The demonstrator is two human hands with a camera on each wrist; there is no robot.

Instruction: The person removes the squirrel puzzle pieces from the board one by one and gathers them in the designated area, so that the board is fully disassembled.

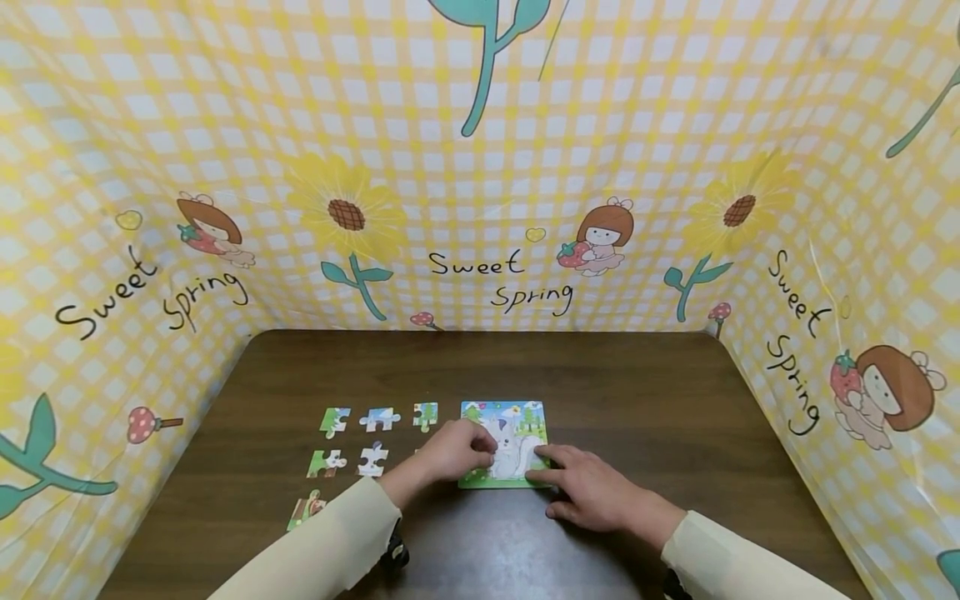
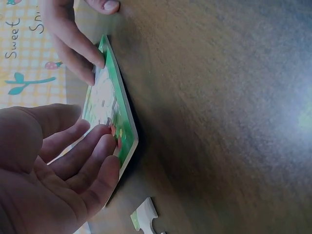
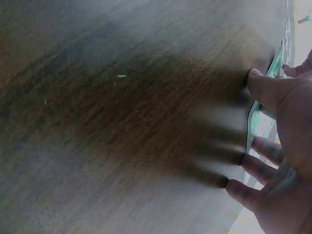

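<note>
A square jigsaw puzzle board (image 1: 512, 476) with a white cartoon animal, trees and green grass lies flat on the table. My left hand (image 1: 455, 450) is over its left side. In the left wrist view the left fingers (image 2: 100, 146) bend loosely, their tips right at the picture, with the thumb apart and no piece visible between them. From the other side, my right hand (image 1: 588, 483) rests spread at the board's right edge, two fingers reaching onto the picture. The right thumb (image 3: 263, 87) is lower, by the board's near corner.
Several loose jigsaw pieces (image 1: 380, 419) lie in rows left of the board, some partly hidden by the left arm. The brown wooden table (image 1: 600, 375) is enclosed at the back and sides by a yellow checked cloth (image 1: 465, 192).
</note>
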